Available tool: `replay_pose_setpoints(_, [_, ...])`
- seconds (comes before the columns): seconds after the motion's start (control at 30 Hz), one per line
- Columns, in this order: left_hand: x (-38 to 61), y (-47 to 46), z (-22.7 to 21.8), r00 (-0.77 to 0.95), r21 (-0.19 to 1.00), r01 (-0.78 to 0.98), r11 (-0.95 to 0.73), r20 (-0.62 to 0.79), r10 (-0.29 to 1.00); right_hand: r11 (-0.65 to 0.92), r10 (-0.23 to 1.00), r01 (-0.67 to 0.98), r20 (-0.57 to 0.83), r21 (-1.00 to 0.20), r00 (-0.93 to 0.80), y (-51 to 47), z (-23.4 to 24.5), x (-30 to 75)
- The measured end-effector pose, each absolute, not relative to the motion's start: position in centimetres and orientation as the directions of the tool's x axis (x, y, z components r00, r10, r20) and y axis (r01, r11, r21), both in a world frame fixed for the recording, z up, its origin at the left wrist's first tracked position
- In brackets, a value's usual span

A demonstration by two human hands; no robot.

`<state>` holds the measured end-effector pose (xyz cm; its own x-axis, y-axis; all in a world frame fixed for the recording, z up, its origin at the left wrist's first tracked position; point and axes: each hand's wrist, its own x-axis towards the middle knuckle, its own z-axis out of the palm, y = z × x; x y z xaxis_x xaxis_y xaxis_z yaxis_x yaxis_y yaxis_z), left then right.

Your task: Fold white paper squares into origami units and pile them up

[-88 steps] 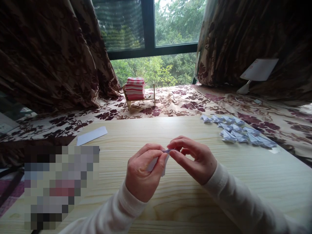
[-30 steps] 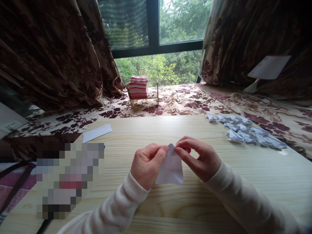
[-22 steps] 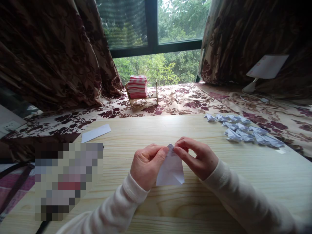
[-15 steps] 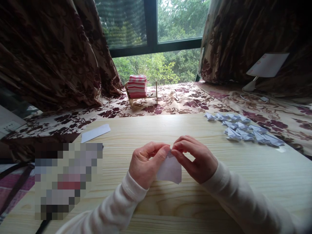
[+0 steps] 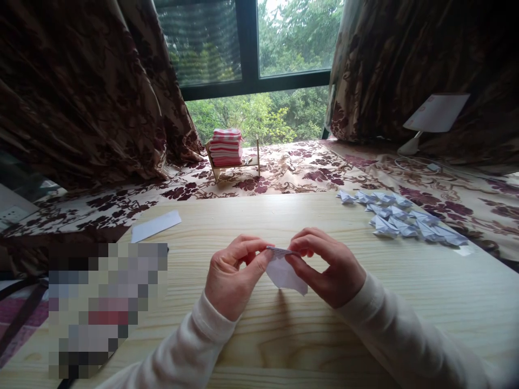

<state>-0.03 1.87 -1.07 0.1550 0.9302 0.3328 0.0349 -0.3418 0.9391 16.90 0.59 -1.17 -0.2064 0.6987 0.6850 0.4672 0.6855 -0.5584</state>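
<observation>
A small sheet of white paper [image 5: 286,274] hangs between my two hands, just over the wooden table. Its top edge shows a narrow folded strip. My left hand [image 5: 235,278] pinches the left end of that edge between thumb and fingers. At the right end, my right hand [image 5: 328,267] grips the same edge in a pinch. The lower part of the sheet hangs down, slightly curved, with an uneven bottom edge.
Several folded white paper pieces [image 5: 399,219] sit in rows at the table's back right. A flat white paper strip [image 5: 156,226] lies at the back left. A blurred-out object [image 5: 109,308] covers the left side. Beyond the table [image 5: 227,346] are a small rack with folded cloths [image 5: 226,147] and a lamp [image 5: 436,113].
My hands have moved apart along the paper's top edge, so the folded strip between them now shows. The sheet has tilted a little. The whole view has shifted slightly.
</observation>
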Motion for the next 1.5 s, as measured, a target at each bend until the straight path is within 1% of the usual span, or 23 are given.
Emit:
replay_pose_setpoints(0.17, [-0.1,1.8,-1.2,0.142,0.958,0.036,-0.286,0.278,0.950,0.640,0.755,0.407,0.631,-0.652,-0.178,0.2,-0.7,17.0])
replay_pose_setpoints(0.33, [0.1,1.6,-1.0,0.150,0.966,-0.007,-0.260,0.258,0.954,0.601,0.791,0.378,0.592,-0.704,-0.155,0.1,-0.7,17.0])
replay_pose_setpoints(0.43, [0.2,1.5,-0.8,0.181,0.959,-0.003,-0.283,0.279,0.943,0.603,0.788,0.387,0.595,-0.698,-0.155,0.2,-0.9,16.8])
replay_pose_setpoints(0.53, [0.4,1.3,-0.5,0.202,0.948,0.024,-0.318,0.307,0.930,0.641,0.757,0.393,0.628,-0.659,-0.181,0.4,-1.1,16.5])
replay_pose_setpoints(0.67, [0.4,1.1,-0.5,0.229,0.943,0.079,-0.323,0.299,0.927,0.664,0.737,0.402,0.642,-0.631,-0.211,0.4,-1.0,16.4])
replay_pose_setpoints(0.83, [0.3,0.7,-0.5,0.235,0.928,0.170,-0.330,0.287,0.929,0.674,0.736,0.373,0.622,-0.638,-0.266,0.3,-0.8,16.1])
replay_pose_setpoints(0.97, [0.3,0.7,0.0,0.242,0.940,0.169,-0.295,0.251,0.937,0.649,0.761,0.362,0.584,-0.669,-0.284,0.2,-1.0,16.0])
replay_pose_setpoints(1.07, [0.3,0.8,-0.1,0.236,0.959,0.147,-0.241,0.202,0.950,0.608,0.794,0.352,0.544,-0.712,-0.271,0.2,-1.5,16.0])
replay_pose_setpoints(1.27, [0.2,1.1,-0.7,0.205,0.973,0.108,-0.204,0.179,0.962,0.503,0.864,0.346,0.446,-0.792,-0.234,0.3,-1.9,16.3])
replay_pose_setpoints(1.4, [0.0,1.3,-0.5,0.267,0.978,0.070,-0.196,0.171,0.948,0.441,0.897,0.318,0.420,-0.839,-0.136,0.6,-1.9,16.9])
replay_pose_setpoints(1.5, [-0.1,1.4,-0.4,0.294,0.968,0.109,-0.227,0.186,0.938,0.443,0.895,0.279,0.437,-0.852,-0.088,1.0,-2.1,17.3])
